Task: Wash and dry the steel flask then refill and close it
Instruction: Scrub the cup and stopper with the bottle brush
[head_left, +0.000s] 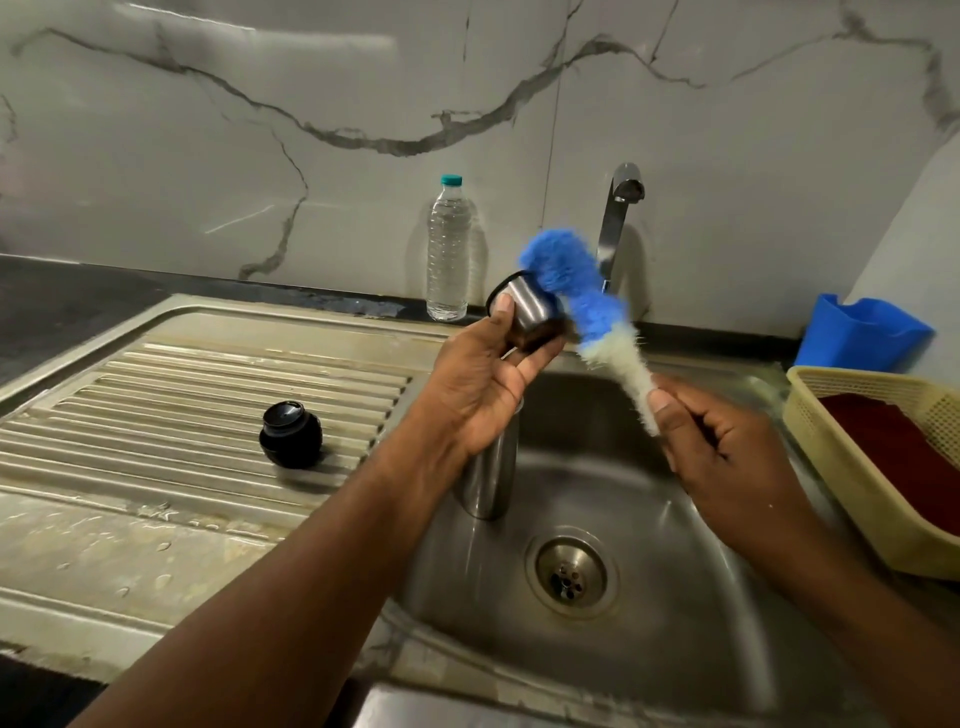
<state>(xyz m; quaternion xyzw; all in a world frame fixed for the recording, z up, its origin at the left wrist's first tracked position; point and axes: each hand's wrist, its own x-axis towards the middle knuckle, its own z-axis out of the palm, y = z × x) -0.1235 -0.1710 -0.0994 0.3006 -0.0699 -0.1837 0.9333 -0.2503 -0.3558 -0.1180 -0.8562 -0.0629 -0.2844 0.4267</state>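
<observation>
Left hand grips a steel cup over the sink. Right hand pinches the brush, its blue head at the cup. The flask stands in the sink's left side; black lid sits left on the drainboard.

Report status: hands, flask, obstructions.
Left hand grips small steel cup; right hand holds blue-white bottle brush. Steel flask upright in sink. Nothing obstructing.
</observation>
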